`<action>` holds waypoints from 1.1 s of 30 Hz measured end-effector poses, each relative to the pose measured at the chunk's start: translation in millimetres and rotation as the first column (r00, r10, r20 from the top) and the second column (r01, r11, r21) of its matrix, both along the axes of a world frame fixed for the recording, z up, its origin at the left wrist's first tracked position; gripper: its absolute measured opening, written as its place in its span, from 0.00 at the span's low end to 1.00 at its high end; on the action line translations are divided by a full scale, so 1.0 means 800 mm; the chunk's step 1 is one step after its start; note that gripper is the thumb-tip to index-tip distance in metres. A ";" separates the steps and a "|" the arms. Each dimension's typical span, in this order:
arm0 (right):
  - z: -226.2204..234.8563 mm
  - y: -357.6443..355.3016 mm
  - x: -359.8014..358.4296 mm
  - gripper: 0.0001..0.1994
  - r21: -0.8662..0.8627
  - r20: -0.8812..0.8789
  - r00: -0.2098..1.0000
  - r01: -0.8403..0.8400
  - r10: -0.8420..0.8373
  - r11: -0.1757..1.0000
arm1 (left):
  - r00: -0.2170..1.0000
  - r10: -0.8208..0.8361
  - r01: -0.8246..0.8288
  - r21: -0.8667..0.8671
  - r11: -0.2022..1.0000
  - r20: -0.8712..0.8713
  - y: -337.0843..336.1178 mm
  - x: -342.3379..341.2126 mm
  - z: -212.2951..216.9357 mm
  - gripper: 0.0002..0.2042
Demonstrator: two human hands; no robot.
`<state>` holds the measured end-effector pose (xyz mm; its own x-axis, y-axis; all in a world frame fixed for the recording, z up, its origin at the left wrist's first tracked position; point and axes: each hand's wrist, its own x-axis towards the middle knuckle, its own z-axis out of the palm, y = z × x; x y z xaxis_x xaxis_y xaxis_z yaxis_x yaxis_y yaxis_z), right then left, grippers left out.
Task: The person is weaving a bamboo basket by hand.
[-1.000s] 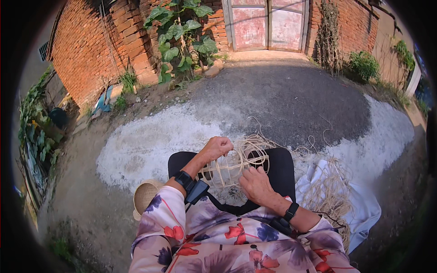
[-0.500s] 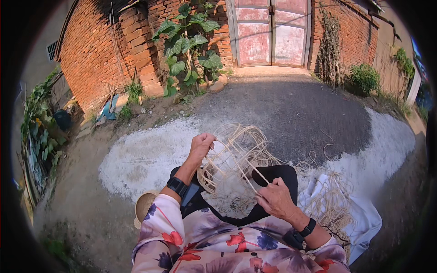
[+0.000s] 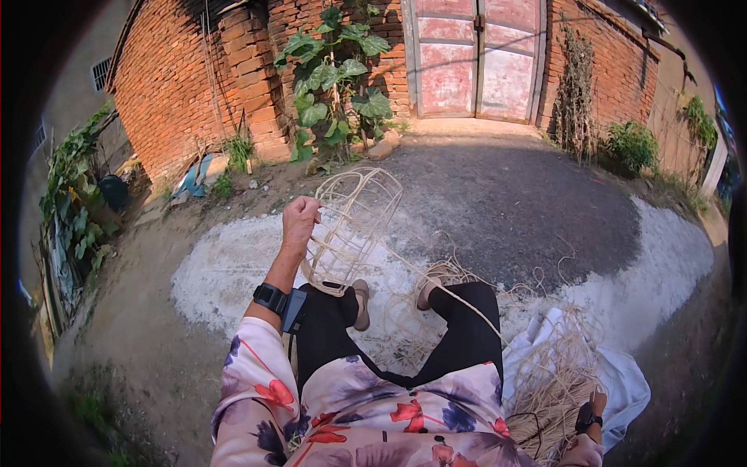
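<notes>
An openwork basket frame (image 3: 362, 214) of pale cord or cane strands is tipped on its side above my left knee. Closed on its near-left edge is my left hand (image 3: 299, 223), raised in front of me. From the frame a long single strand (image 3: 459, 302) stretches down and right across my thigh, in line with my right hand (image 3: 597, 403). That hand is low at the far right, beside a heap of the same strands (image 3: 548, 405); its fingers look closed, though the strand is lost against the heap there.
A white sheet (image 3: 626, 381) lies under the heap. Loose coils (image 3: 447, 272) rest on the ground by my right foot. Beyond the pale and dark ground stand a red double door (image 3: 476, 62), brick walls (image 3: 167, 93) and a leafy climbing plant (image 3: 331, 78).
My left hand has lifted the basket frame up and left, turning it on its side. My right hand has swung from my lap to the far lower right, and the strand has stretched out.
</notes>
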<state>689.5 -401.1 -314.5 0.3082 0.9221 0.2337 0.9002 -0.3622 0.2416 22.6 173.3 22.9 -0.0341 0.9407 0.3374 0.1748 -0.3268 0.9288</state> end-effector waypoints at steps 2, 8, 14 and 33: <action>0.010 0.017 -0.025 0.11 0.333 -0.460 0.883 0.271 -0.095 0.903 | 0.999 -0.047 0.046 -0.047 0.998 -0.014 -0.005 0.007 -0.001 0.11; 0.185 0.304 -0.236 0.16 0.524 -0.712 0.633 0.189 0.305 0.830 | 0.957 -0.205 0.223 0.066 0.973 -0.208 -0.032 0.073 -0.012 0.09; 0.305 0.411 -0.448 0.17 0.437 -0.649 0.463 -0.422 0.603 0.794 | 0.928 -0.295 0.294 -0.037 0.955 -0.228 -0.068 0.096 -0.041 0.11; 0.336 0.513 -0.469 0.17 0.398 -0.853 0.231 -0.295 0.469 0.869 | 0.660 -0.593 0.590 -0.169 0.789 -0.461 -0.151 0.112 -0.098 0.07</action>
